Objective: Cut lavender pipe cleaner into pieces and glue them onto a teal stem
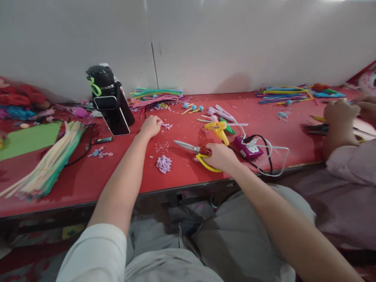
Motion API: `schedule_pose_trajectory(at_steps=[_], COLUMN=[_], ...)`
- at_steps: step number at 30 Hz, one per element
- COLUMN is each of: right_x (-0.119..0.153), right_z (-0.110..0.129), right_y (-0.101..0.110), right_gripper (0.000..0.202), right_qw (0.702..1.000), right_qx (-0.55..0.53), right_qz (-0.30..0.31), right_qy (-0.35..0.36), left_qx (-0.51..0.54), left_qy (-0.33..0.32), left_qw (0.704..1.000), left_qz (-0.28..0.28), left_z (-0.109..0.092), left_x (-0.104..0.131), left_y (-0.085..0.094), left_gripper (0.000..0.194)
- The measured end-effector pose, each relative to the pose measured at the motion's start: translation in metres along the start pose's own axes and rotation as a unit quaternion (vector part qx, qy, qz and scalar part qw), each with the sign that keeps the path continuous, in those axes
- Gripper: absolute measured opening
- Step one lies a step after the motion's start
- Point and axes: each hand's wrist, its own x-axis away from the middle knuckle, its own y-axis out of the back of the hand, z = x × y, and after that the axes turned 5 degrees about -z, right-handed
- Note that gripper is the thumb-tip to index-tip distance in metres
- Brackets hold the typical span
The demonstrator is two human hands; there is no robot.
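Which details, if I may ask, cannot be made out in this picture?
Head view:
Whether the left hand holds a lilac piece: too small to tell.
Part of the scissors: covered by the right hand.
What, if anything, the co-worker's hands hold: blurred.
Lower front of the bottle: behind the phone.
The red heap: cut off at the left edge.

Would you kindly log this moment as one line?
left hand: beside lilac pieces | right hand: holding scissors | yellow glue gun: on red table

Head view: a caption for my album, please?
Right hand holding scissors, left hand farther forward, and a pile of lilac snippets on the red tabletop.
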Motion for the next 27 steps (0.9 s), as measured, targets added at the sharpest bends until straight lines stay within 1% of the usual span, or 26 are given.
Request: schedule_pose_trajectory(at_steps=[3, 6, 9, 13, 18, 20, 23, 27], right_x=[-0.001, -0.002, -0.004, -0.007, -0.011, -0.012, -0.014, -0.015], right_z=[-0.001, -0.002, -0.003, -0.005, -0.004, -0.002, 0.000, 0.000], right_y=[-0.001, -0.001, -0.003, -0.008, -0.016, -0.018, -0.020, -0.021], right_gripper=[0.051, 0.050, 0.049, 0.050, 0.052, 0.052, 0.053, 0.053], right_qw=[1.000, 1.000, 1.000, 0.998, 0.991, 0.989, 0.989, 0.988], right_qx=[-0.005, -0.007, -0.015, -0.054, -0.120, -0.134, -0.139, -0.144], right_qz=[0.002, 0.009, 0.009, -0.018, -0.057, -0.058, -0.055, -0.051], right_qy=[0.000, -0.001, 0.000, 0.000, 0.017, 0.018, 0.016, 0.018], left_qx=[0.068, 0.156, 0.245, 0.329, 0.400, 0.422, 0.447, 0.463], left_qy=[0.029, 0.068, 0.105, 0.139, 0.156, 0.161, 0.169, 0.172], left_qw=[0.997, 0.984, 0.963, 0.933, 0.901, 0.890, 0.876, 0.867], left_qz=[-0.030, -0.050, -0.039, -0.038, -0.056, -0.064, -0.065, -0.062], left_z=[-0.006, -0.012, -0.016, -0.015, -0.010, -0.010, -0.010, -0.011], left_x=[0.006, 0.018, 0.034, 0.054, 0.070, 0.072, 0.074, 0.076], left_y=[0.006, 0.012, 0.019, 0.025, 0.026, 0.025, 0.023, 0.022], left_gripper=[0.023, 0.014, 0.017, 0.012, 0.013, 0.012, 0.015, 0.018])
